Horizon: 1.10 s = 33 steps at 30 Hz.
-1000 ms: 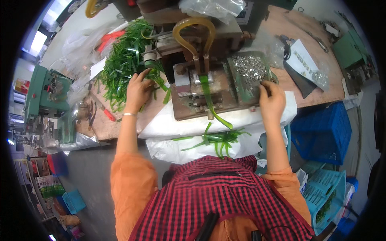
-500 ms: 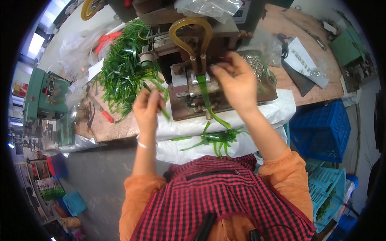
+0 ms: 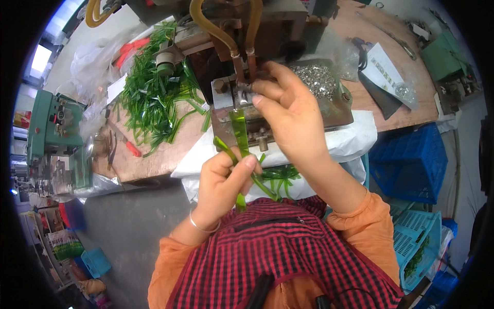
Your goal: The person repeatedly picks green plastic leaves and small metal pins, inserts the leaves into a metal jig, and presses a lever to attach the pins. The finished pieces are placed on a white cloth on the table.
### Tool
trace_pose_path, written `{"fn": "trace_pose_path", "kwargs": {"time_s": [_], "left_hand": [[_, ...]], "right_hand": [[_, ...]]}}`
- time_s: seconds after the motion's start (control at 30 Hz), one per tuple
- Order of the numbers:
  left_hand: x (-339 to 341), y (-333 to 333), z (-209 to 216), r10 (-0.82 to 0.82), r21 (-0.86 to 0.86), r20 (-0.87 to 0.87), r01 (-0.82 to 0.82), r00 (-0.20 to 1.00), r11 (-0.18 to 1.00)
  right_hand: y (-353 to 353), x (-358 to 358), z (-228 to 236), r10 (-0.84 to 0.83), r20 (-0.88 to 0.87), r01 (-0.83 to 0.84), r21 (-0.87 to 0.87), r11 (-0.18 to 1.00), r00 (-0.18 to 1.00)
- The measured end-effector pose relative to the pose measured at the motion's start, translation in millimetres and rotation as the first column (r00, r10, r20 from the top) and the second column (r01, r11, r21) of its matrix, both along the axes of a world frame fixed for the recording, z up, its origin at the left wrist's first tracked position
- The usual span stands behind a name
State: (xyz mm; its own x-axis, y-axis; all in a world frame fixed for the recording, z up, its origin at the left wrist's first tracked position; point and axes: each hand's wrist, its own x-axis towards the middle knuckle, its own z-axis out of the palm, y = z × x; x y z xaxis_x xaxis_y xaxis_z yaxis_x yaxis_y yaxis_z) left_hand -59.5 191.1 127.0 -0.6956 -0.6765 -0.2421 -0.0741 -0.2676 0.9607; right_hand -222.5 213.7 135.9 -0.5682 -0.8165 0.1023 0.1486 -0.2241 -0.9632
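At the machine (image 3: 223, 98) | left hand (image 3: 221, 181) pinched green strips (image 3: 239, 129) | right hand (image 3: 296, 116) curled, grasp unclear | taut strip served best

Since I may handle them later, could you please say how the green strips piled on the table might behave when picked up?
The piled green strips look thin and curved, so probably light and flexible. Their glossy shine suggests they may be slippery. Lying tangled, several might come up together.
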Motion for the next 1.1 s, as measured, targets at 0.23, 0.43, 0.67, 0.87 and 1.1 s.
{"fn": "trace_pose_path", "kwargs": {"time_s": [0.23,0.43,0.67,0.87,1.1], "left_hand": [[0,-20,5,0.161,-0.288,-0.298,-0.249,0.941,0.925],[-16,-91,36,0.15,-0.794,-0.491,-0.511,0.858,0.329],[0,-72,33,0.132,-0.654,-0.376,-0.363,0.917,0.663],[32,-2,22,-0.201,0.077,-0.027,0.203,0.979,0.976],[34,-2,35,-0.201,0.11,-0.034,0.204,0.979,0.973]], "right_hand": [[-17,-11,-2,0.001,-0.233,0.045,0.19,0.981,0.973],[1,-65,-52,-0.467,-0.65,0.494,-0.159,0.855,0.599],[16,-118,-106,0.027,-0.995,0.719,0.09,0.689,0.098],[16,-130,-117,-0.117,-0.992,0.687,-0.053,0.725,0.047],[15,-131,-113,-0.239,-0.963,0.694,-0.088,0.715,0.124]]}}
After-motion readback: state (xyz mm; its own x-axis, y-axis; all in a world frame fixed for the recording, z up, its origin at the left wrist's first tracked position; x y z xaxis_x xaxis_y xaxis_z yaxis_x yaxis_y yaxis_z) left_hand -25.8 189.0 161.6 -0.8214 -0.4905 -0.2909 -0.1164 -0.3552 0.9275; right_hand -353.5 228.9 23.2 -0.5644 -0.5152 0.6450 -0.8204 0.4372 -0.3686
